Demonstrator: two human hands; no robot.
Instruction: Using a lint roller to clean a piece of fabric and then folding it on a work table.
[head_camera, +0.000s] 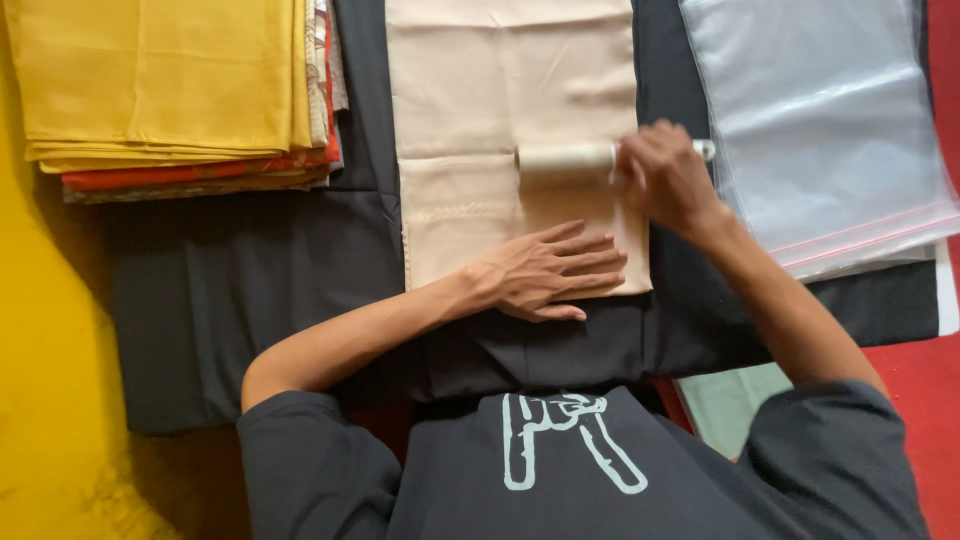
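Head camera looks straight down over the person's dark grey shirt to the work in front of them. Nearest, the left hand (545, 278) lies flat, fingers spread and together pointing right, palm pressed on the lower edge of a folded beige cloth (500, 150); it grips nothing, it only pins the fabric. Just beyond it, the right hand (665, 180) is curled around the handle of a lint roller (565, 160), whose pale barrel lies across the cloth about halfway up, to the right of centre. The roller looks slightly blurred.

To do this pass well, the flat hand should stay put near the hem so the fabric cannot ruck, while the roller travels in straight, overlapping strokes away from that anchor, with even pressure along the whole barrel rather than on the handle end.

The beige cloth rests on a dark grey cloth (250, 290) spread underneath. To the right lies a clear zip bag (820, 120) with a red seal strip, partly overlapping the dark cloth. Far left, a stack of folded fabrics (170, 90), yellow on top with orange and patterned layers below, sits on a yellow surface (50, 350).
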